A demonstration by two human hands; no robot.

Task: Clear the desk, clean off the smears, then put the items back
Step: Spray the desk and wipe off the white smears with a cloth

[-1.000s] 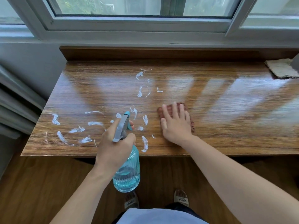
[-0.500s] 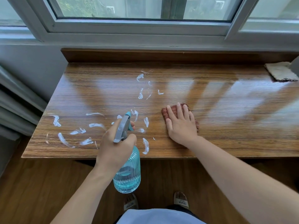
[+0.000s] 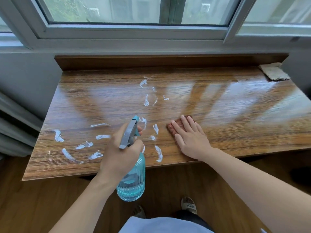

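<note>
My left hand (image 3: 120,155) grips the neck of a blue ribbed spray bottle (image 3: 132,182), held over the desk's front edge with its grey trigger head (image 3: 129,133) aimed at the desktop. My right hand (image 3: 190,137) presses flat on a reddish-brown cloth (image 3: 173,125) that lies on the wooden desk (image 3: 218,101); most of the cloth is hidden under my palm. White smears (image 3: 58,135) streak the left and middle of the desktop, several near the front edge and a few farther back (image 3: 146,100).
A beige rag (image 3: 272,71) lies at the desk's far right corner. A raised wooden back ledge (image 3: 151,61) runs under the window frame. Grey curtain folds (image 3: 15,125) hang left of the desk. My sandalled feet (image 3: 188,206) stand on the wooden floor below.
My right hand and the cloth have slid a little to the right along the desk. The spray bottle has stayed in about the same place.
</note>
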